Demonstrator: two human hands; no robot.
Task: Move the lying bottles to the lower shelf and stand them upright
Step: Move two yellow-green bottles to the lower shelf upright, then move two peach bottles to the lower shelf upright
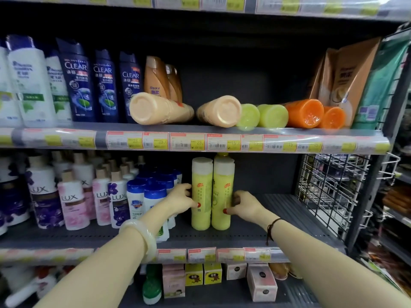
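Two yellow bottles stand upright side by side on the lower shelf (pixel 289 210). My left hand (pixel 181 200) grips the left yellow bottle (pixel 201 187) from its left side. My right hand (pixel 243 205) grips the right yellow bottle (pixel 222 185) from its right side. On the upper shelf (pixel 200 130) several bottles lie on their sides with their bases toward me: two peach bottles (pixel 146 108) (pixel 222 111), two pale green bottles (pixel 249 115) (pixel 273 115) and two orange bottles (pixel 305 115) (pixel 333 117).
Upright shampoo bottles (pixel 77 81) fill the upper shelf's left. Brown refill pouches (pixel 347 72) lean at its right. White and blue-capped bottles (pixel 153 196) crowd the lower shelf left of my hands. A wire rack (pixel 329 183) bounds the shelf's right side. Small boxes (pixel 260 281) sit below.
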